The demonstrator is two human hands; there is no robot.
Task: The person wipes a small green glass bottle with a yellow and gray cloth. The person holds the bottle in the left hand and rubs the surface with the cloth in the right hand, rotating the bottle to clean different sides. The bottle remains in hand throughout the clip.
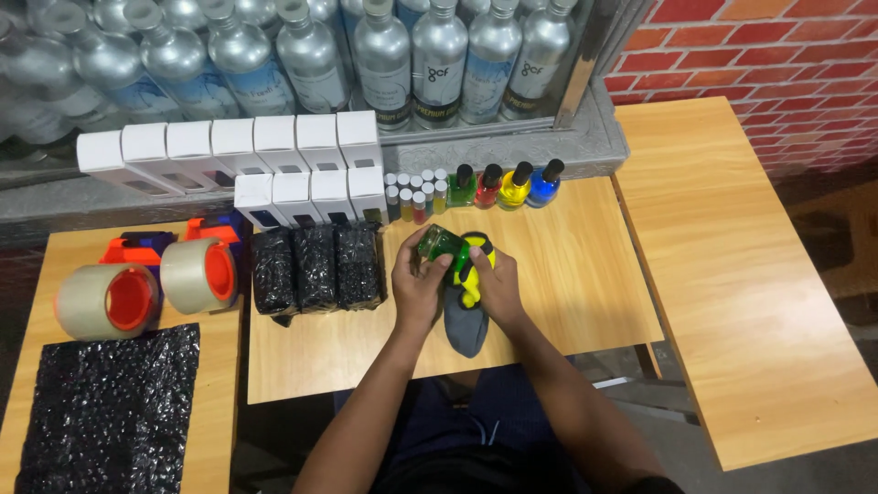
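11 white boxes (236, 144), 4 coloured bottles (503, 186), 2 tape rolls (146, 291), 3 blk bubble-wrap packs (315, 267).

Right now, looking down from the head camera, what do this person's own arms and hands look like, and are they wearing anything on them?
Both arms are bare from the bottom edge of the picture up to the fingers: no sleeves show. The left hand and the right hand wear no gloves, and no rings, watch or bands can be seen. Dark clothing shows only at the lower edge, around the lap.
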